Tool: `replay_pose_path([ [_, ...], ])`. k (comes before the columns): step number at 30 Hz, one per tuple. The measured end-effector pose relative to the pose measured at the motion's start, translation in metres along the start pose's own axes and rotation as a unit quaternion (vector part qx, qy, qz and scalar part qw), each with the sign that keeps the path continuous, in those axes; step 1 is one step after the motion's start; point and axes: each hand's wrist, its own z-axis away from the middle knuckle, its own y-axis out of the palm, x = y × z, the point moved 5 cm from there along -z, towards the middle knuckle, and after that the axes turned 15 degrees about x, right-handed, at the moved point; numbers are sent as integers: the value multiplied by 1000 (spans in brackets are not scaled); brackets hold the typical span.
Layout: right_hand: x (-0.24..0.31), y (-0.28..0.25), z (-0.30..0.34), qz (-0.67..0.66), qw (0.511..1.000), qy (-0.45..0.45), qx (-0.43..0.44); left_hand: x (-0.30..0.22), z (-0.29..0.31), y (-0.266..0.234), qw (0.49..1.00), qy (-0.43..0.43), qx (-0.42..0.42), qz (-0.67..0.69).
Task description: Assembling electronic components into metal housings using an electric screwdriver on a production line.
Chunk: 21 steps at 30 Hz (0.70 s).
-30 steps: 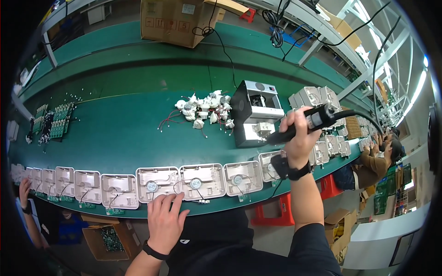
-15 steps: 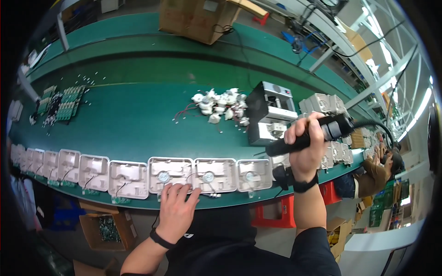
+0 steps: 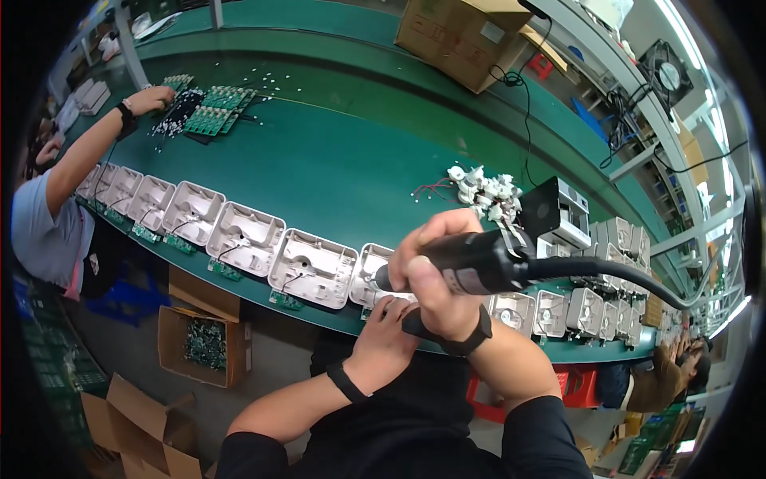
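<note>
The right hand (image 3: pixel 448 313) is closed around a black corded screwdriver (image 3: pixel 472 262), its cable leading away to the right. The tool slants down to the left, nose at a pale open housing (image 3: pixel 373 259) (contact at the tip cannot be confirmed). The left hand (image 3: pixel 384 342) lies at the near edge of that housing, fingers slightly bent; whether they grip it cannot be told. The housing stands in a row of similar housings (image 3: pixel 313 273) along the near side of a green table (image 3: pixel 343 160). Beyond the right hand, white parts (image 3: pixel 488 191) with red wires lie just beside a black and silver machine (image 3: pixel 541 209). At far left, a co-worker (image 3: pixel 49 239) extends one arm to circuit boards (image 3: pixel 215 116).
</note>
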Motion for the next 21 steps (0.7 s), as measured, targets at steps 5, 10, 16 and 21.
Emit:
replay_pose_path([
  [5,-26,6,-3,-59,997,29,-35,-1,5,1,992,23,59,-110],
  [10,-36,5,-2,-37,998,46,-37,-2,3,0,990,24,77,-117],
  [16,-40,2,-2,-26,997,61,-44,-2,3,1,990,24,90,-103],
  [21,-39,7,-6,-46,997,53,-25,-3,2,-3,990,18,90,-107],
])
